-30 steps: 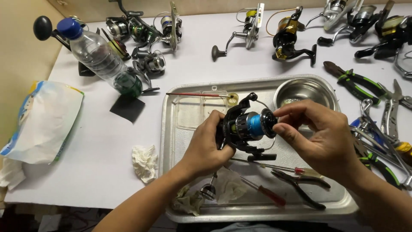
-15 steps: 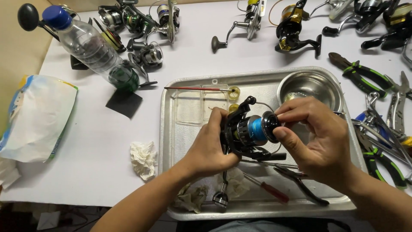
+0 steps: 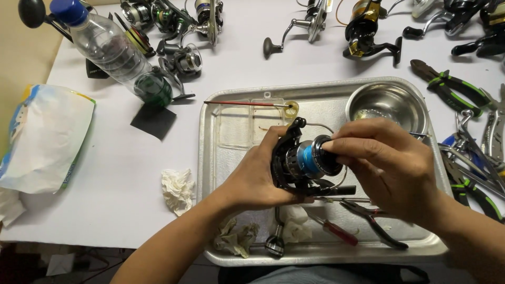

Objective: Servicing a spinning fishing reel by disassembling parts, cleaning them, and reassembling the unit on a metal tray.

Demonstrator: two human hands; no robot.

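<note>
Gripping black reel (image 3: 297, 168) over tray (image 3: 221, 173), hands (image 3: 252, 181) closed.

Both forearms bare, no sleeves, each hand (image 3: 258, 176) ringless.

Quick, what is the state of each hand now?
Left hand: closed around the black body of the fishing reel.
Right hand: fingertips gripping the front of the reel's blue spool.

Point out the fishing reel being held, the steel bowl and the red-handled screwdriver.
fishing reel (image 3: 307, 160), head view, on its blue spool.
steel bowl (image 3: 368, 93), head view, on its left rim.
red-handled screwdriver (image 3: 339, 232), head view, on its red handle.
</note>
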